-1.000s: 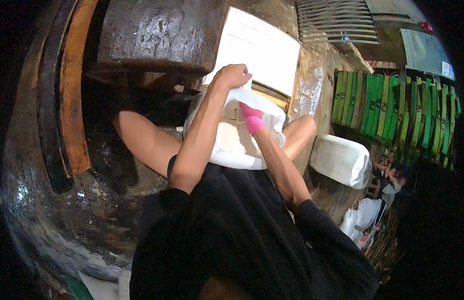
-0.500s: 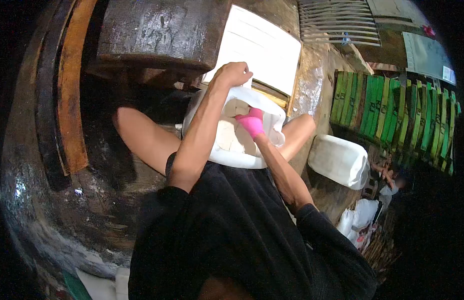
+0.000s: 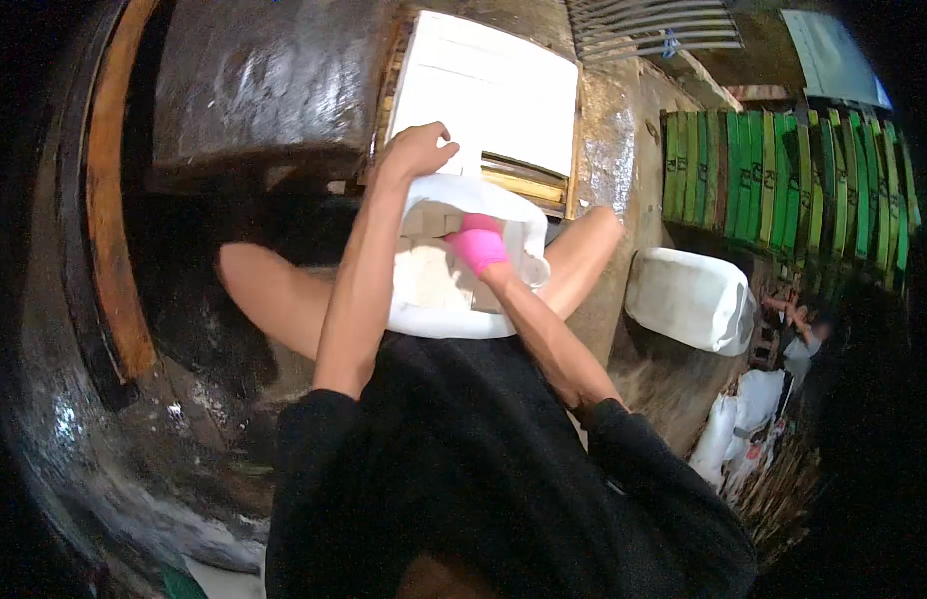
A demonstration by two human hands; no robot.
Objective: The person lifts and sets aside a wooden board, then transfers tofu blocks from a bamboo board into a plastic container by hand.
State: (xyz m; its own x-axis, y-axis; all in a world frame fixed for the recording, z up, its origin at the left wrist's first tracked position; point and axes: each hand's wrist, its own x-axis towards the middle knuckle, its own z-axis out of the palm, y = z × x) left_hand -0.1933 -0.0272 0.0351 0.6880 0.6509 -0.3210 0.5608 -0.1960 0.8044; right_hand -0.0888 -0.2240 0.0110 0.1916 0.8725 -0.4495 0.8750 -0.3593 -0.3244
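Note:
A cut-open white plastic container [image 3: 449, 324] sits between my bent legs, with several off-white blocks [image 3: 424, 270] inside. My right hand [image 3: 478, 247], in a pink glove, reaches down into it among the blocks. Its fingertips are hidden, so a grip cannot be made out. Bare, my left hand [image 3: 419, 152] is just above the container's far rim, by the near edge of a white slab [image 3: 488, 95]. Its fingers are bent with a gap at the thumb, and I see nothing held. The slab lies on a wooden board [image 3: 528, 183] and shows faint lines.
A dark block-shaped surface [image 3: 264, 90] stands at far left, and a long wooden plank [image 3: 109, 200] lies beyond. On the right are a white plastic container [image 3: 688, 299], a row of green slatted frames [image 3: 773, 185] and another person [image 3: 801, 329]. The floor looks wet.
The view has shifted, so the container and slab appear farther left. My left hand stays by the slab's near edge, and my gloved right hand remains inside the container.

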